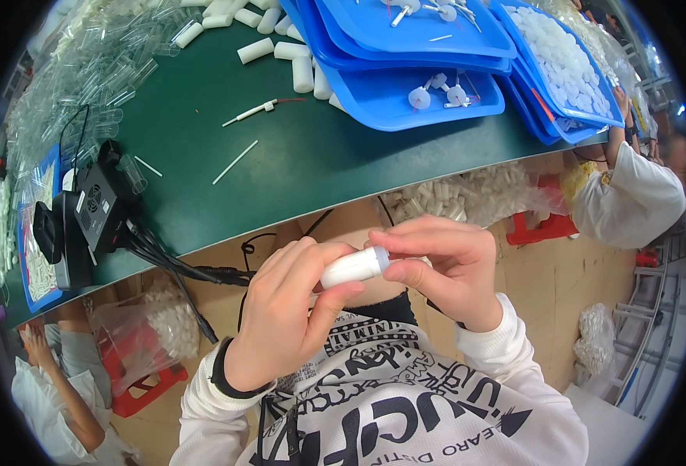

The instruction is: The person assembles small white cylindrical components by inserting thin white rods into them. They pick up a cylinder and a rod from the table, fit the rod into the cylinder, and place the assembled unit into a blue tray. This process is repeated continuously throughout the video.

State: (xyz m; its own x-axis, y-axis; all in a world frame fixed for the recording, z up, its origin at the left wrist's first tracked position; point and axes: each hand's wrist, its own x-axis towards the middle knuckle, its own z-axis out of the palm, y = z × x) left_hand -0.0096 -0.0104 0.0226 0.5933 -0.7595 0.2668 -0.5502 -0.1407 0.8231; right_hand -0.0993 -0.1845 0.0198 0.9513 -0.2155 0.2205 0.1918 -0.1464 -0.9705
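Between both hands, above my lap and in front of the table's near edge, is a short white cylinder (348, 269) with a translucent cap-like end. My left hand (287, 299) wraps its fingers and thumb round the cylinder's left part. At its capped right end, the thumb and fingertips of my right hand (445, 262) pinch the rim. The cylinder lies tilted, its right end a little higher. On the table, a thin white stick (235, 161) and a white stick-like part with a red wire (251, 112) lie apart from my hands.
Blue trays (428, 116) with white disc parts are stacked at the back. Another blue tray (541, 124) holds many white discs. Clear tubes (71, 85) are heaped at left, near a black device (102, 206) with cables. White cylinders (302, 75) lie at the back. Co-workers sit either side.
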